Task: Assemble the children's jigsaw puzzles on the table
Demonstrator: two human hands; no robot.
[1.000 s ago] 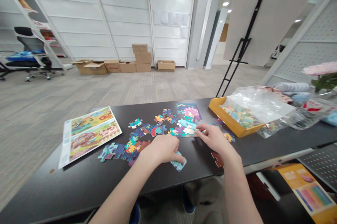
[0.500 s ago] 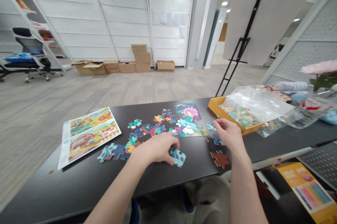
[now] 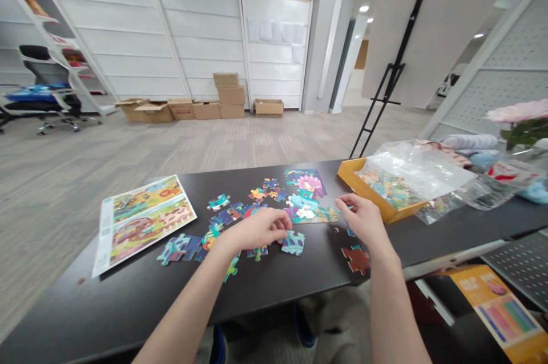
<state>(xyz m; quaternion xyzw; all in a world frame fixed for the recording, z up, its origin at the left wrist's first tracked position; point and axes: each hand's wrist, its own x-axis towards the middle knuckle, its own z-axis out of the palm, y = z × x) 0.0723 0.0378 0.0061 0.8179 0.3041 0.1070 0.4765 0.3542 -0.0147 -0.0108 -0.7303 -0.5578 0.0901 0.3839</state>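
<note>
My left hand (image 3: 266, 228) is closed, its fingertips at the upper left corner of a teal patterned puzzle piece (image 3: 293, 243) lying on the black table. To the right, my right hand (image 3: 362, 217) is pinched at the edge of the partly joined puzzle (image 3: 312, 213), which shows a white rabbit and a purple peacock. The small piece at its fingertips is mostly hidden. A brown puzzle piece (image 3: 356, 259) lies below that hand, and a blue one is partly covered by it. Several loose pieces (image 3: 219, 202) are spread left of the joined part, some behind my left hand.
A printed picture sheet (image 3: 148, 218) lies at the table's left. On the right stands a yellow box tray (image 3: 385, 211) with more pieces and clear plastic over it. Beyond it are a plastic bag and a pink flower (image 3: 520, 110). The black table's (image 3: 265, 290) front edge runs before my legs.
My right hand has moved slightly left, toward the joined puzzle. My left hand has shifted a little up, and the teal piece beside it has turned and slid slightly up and right.
</note>
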